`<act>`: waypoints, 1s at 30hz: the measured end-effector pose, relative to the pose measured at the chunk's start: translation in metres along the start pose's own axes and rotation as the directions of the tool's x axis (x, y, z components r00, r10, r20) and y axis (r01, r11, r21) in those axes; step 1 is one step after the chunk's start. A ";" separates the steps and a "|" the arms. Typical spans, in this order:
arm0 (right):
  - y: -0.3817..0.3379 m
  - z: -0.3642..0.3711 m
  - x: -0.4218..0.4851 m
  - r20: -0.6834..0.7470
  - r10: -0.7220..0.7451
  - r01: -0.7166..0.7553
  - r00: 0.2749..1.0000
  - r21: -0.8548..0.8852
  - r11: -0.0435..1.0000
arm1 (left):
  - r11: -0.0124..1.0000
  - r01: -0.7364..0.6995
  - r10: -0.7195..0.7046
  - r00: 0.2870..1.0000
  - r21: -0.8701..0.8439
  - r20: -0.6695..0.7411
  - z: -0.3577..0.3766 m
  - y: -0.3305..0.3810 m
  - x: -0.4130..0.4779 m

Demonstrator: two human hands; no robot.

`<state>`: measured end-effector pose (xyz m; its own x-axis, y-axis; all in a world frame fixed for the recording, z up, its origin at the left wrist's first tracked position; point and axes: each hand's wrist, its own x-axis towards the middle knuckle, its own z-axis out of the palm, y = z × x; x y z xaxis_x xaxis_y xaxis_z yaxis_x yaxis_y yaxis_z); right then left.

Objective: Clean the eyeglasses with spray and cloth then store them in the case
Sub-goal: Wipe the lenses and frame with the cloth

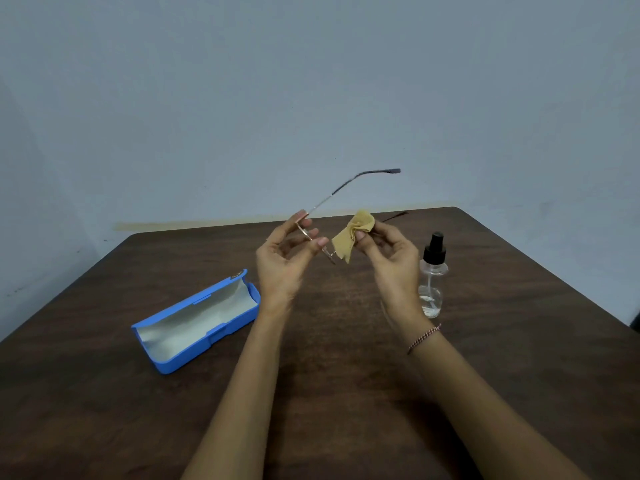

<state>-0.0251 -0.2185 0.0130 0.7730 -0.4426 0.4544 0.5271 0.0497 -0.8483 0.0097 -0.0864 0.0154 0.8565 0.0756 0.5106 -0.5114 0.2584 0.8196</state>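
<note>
Eyeglasses are held above the dark wooden table, their thin metal frame pinched by the left hand. The lenses can barely be made out, one hidden in crumpled yellow cloth pinched by the right hand. One dark-tipped temple is pointed up and rightward. The clear spray bottle is partly hidden by the right wrist.

Between my forearms: bare counter from the near edge to under my raised hands.
Left: the open case lies aslant just beside my left forearm.
Right: the spray bottle stands upright just beyond my right wrist, blocking an outward sweep.
Between my hands: eyeglasses in my left hand and cloth in my right hand close the gap; one temple juts up toward the wall.
</note>
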 end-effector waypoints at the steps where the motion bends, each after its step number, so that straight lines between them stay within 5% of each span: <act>1: 0.001 0.001 0.000 0.021 0.063 -0.064 0.998 0.065 0.996 | 0.999 -0.017 0.017 1.000 0.036 0.013 0.002 -0.001 -0.001; 10: -0.002 0.001 0.001 0.135 0.271 -0.302 0.953 0.489 0.818 | 0.927 -0.219 0.181 0.972 0.303 0.150 0.014 -0.005 -0.012; 21: -0.009 -0.005 0.004 0.112 0.405 -0.379 0.907 0.632 0.676 | 0.874 -0.204 0.209 0.977 0.441 0.037 0.005 -0.017 -0.007; 30: -0.005 0.007 -0.002 0.133 0.442 -0.409 0.887 0.667 0.622 | 0.769 -0.358 0.303 0.934 0.529 0.191 0.017 -0.026 -0.016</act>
<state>-0.0273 -0.2119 0.0185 0.9656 -0.2519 0.0647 0.2469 0.8096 -0.5325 0.0080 -0.1104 -0.0101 0.6313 -0.0346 0.7748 -0.7369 -0.3382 0.5853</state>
